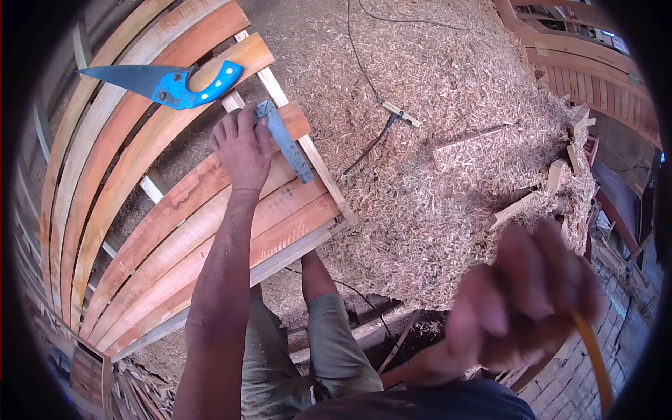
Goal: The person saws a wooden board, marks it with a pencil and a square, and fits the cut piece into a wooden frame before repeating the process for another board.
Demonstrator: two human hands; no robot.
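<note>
My left hand (pixel 241 148) presses at the upper end of a flat grey metal bar (pixel 285 143), its fingers bent against it. The bar lies across the ends of reddish wooden slats (pixel 276 203). My right hand (pixel 525 297) is raised close to the camera at the right, blurred, with its fingers curled around a thin yellow-orange pencil (pixel 595 360). The pencil's lower part sticks out below the fingers. Beyond my left hand, a handsaw (pixel 171 85) with a blue handle rests across the far slats.
Curved slats (pixel 119 150) form a frame with gaps between them. Wood shavings (pixel 434 217) cover the ground, where a cord joins a small wooden piece (pixel 400 114). Offcuts (pixel 518 208) lie at the right, below a slatted wooden piece (pixel 602 91).
</note>
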